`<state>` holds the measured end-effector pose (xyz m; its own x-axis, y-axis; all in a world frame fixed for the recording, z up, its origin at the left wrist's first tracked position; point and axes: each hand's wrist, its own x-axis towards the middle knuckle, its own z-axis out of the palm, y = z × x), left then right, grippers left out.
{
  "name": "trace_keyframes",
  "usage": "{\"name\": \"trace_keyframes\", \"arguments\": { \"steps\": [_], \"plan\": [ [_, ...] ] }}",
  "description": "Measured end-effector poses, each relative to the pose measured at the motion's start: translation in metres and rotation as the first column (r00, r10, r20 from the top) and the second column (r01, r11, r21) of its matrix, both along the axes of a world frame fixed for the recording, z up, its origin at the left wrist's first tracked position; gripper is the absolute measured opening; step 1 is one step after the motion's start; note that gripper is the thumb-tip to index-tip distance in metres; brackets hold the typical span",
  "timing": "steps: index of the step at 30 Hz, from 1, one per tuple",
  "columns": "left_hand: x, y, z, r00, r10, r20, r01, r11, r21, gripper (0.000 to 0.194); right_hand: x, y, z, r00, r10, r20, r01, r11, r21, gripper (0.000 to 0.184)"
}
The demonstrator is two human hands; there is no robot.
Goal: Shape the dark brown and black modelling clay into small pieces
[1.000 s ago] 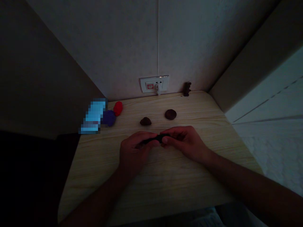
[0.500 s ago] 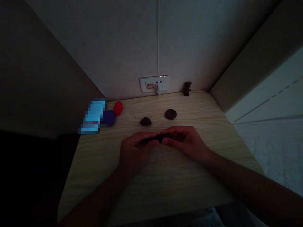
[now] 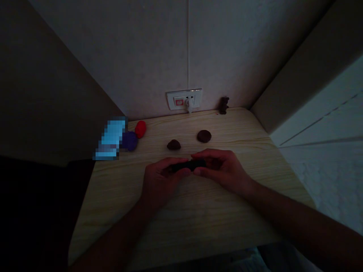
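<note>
Held level between my hands, just above the wooden tabletop, is a black bar-shaped piece (image 3: 190,165); the dim light hides what it is made of. My left hand (image 3: 159,181) is closed around its left part, thumb in front and fingers behind. At the right end, my right hand (image 3: 224,170) grips it between thumb and fingers. Beyond the hands lie a small dark brown lump (image 3: 174,144) and a flat round brown disc (image 3: 204,136), neither touched.
On the tabletop's (image 3: 181,223) left side, a purple lump (image 3: 130,141) and a red lump (image 3: 140,129) lie beside a bright pixelated rectangle (image 3: 112,138). A small brown bear-like figure (image 3: 224,105) stands by the wall, right of a socket (image 3: 183,99) with a plug.
More of the black bar shows between the hands as my right fingers have shifted slightly on it. The view has moved slightly; the things on the table stay put.
</note>
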<state>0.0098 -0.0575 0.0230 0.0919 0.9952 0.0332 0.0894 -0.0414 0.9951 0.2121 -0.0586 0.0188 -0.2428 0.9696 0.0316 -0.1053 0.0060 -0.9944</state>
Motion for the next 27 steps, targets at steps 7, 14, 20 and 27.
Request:
{"name": "trace_keyframes", "arguments": {
  "steps": [7, 14, 20, 27],
  "plan": [
    [0.0009, 0.0003, -0.0006, 0.993, -0.052, 0.107, 0.052, 0.999, 0.007, 0.026, 0.0022, -0.0004, 0.0054, 0.999, -0.014, 0.04, 0.009, 0.993, 0.12, 0.027],
    [0.0009, 0.0015, -0.0006, 0.998, -0.025, 0.05, 0.024, 1.0, 0.017, 0.021, 0.0027, 0.0018, -0.0024, 1.0, 0.024, -0.004, -0.024, 0.997, 0.078, 0.04],
    [0.0002, -0.0021, 0.0003, 0.999, -0.044, -0.018, 0.045, 0.998, 0.053, 0.02, 0.0022, 0.0003, 0.0004, 0.995, -0.007, 0.096, -0.016, 0.972, 0.236, 0.025],
    [0.0032, 0.0014, -0.0031, 0.991, -0.085, 0.102, 0.088, 0.996, -0.026, 0.024, 0.0031, -0.0005, 0.0007, 0.988, -0.018, 0.155, -0.044, 0.92, 0.389, 0.025]
  ]
}}
